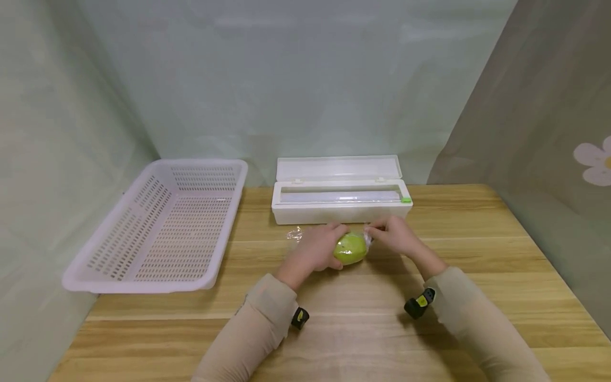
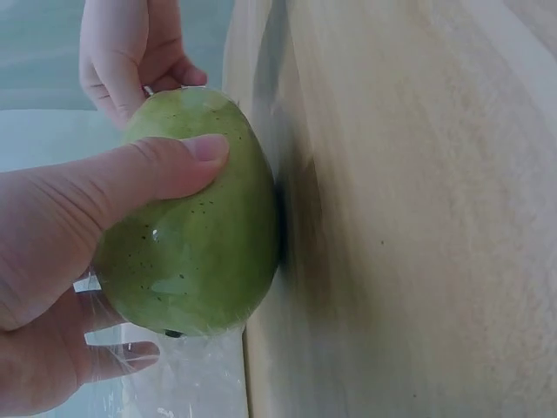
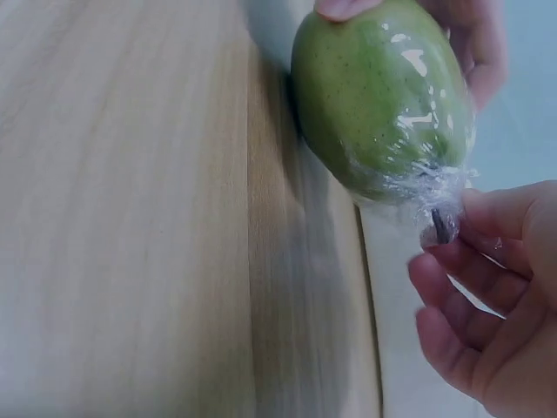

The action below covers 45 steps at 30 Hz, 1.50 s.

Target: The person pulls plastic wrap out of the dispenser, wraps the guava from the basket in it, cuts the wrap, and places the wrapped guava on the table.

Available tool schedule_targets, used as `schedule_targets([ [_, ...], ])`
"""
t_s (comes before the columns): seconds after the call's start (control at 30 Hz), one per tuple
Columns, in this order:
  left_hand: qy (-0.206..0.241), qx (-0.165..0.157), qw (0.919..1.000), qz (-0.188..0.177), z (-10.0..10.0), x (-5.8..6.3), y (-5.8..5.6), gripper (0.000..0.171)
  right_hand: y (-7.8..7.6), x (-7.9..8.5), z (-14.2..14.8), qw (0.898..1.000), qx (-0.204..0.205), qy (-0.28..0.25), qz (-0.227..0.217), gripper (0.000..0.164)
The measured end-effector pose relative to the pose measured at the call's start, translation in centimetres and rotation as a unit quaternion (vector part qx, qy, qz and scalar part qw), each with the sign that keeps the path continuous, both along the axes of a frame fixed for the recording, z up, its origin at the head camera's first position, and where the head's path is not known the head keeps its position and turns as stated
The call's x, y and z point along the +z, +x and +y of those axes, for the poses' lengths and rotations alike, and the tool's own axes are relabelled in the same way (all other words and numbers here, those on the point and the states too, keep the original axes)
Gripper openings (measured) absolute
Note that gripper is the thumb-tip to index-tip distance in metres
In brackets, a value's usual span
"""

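A green, speckled pear [image 1: 350, 248] wrapped in clear plastic film lies on its side on the wooden table. My left hand [image 1: 315, 246] grips it from the left, with the thumb [image 2: 204, 148] across its near side and the other fingers around the far side. On the right, my right hand [image 1: 397, 234] pinches the gathered plastic film [image 3: 426, 185] at the stem end. The dark stem [image 3: 440, 225] shows through the bunched film. Loose film [image 1: 295, 234] sticks out beyond my left hand, at the pear's other end.
Just behind the hands stands a white cling film dispenser [image 1: 341, 215], its lid [image 1: 339, 168] raised, with a roll inside and a green slider [image 1: 406, 200] at its right end. A white perforated basket [image 1: 224, 228] sits at the left. Curtains [image 1: 334, 95] hang around the wooden table [image 1: 353, 339].
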<state>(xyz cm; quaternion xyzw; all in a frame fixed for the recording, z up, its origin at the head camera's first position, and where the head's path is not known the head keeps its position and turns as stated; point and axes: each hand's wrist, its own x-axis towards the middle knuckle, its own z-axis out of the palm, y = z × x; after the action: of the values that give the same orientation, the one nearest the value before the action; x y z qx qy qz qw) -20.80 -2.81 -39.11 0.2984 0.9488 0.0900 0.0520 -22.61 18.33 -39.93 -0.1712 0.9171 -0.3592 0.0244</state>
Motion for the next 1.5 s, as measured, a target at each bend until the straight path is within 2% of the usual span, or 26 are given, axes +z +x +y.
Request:
schedule_targets([
  [0.13,0.004,-0.006,1.0000,0.006,-0.1,0.1,0.1,0.086,-0.3,-0.1,0.1,0.995,-0.017,-0.047,-0.082,0.024],
  [0.3,0.004,-0.015,0.9998,0.015,-0.3,0.0,0.1,0.084,-0.6,-0.5,0.0,0.977,-0.045,-0.112,-0.178,0.025],
  [0.53,0.010,-0.017,0.9997,0.014,-0.3,-0.3,0.1,0.083,-0.9,-1.1,-0.2,0.954,-0.063,-0.153,-0.248,0.025],
  [0.6,0.012,-0.018,0.9997,0.014,-0.3,-0.3,0.0,0.083,-0.8,-1.1,-0.3,0.951,-0.058,-0.163,-0.254,0.029],
  [0.67,0.013,-0.017,0.9997,0.014,-0.2,-0.4,0.0,0.083,-0.6,-1.1,-0.2,0.957,-0.047,-0.158,-0.238,0.031],
  [0.73,0.014,-0.017,0.9997,0.012,-0.2,-0.5,0.0,0.084,-0.4,-1.2,-0.2,0.971,-0.028,-0.133,-0.196,0.027],
  [0.83,0.016,-0.016,0.9997,0.011,-0.3,-0.6,-0.1,0.085,0.0,-1.5,0.0,0.994,0.010,-0.064,-0.093,0.017],
  [0.9,0.018,-0.016,0.9996,0.012,-0.3,-0.6,-0.1,0.085,0.2,-1.6,0.1,0.999,0.033,-0.014,-0.027,0.016],
  [1.03,0.021,-0.014,0.9996,0.009,-0.3,-0.5,-0.1,0.085,0.8,-1.3,0.2,0.994,0.087,0.056,0.047,0.022],
  [1.17,0.023,-0.011,0.9997,0.003,-0.4,-0.4,-0.1,0.086,1.5,-0.7,0.1,0.987,0.120,0.098,0.044,0.027],
  [1.3,0.022,-0.012,0.9997,0.000,-0.4,-0.3,-0.2,0.086,2.1,-0.2,-0.1,0.980,0.121,0.146,0.056,0.031],
  [1.5,0.026,-0.017,0.9995,-0.002,-0.4,-0.4,-0.2,0.086,2.0,0.4,-0.5,0.974,0.130,0.174,0.067,0.012],
])
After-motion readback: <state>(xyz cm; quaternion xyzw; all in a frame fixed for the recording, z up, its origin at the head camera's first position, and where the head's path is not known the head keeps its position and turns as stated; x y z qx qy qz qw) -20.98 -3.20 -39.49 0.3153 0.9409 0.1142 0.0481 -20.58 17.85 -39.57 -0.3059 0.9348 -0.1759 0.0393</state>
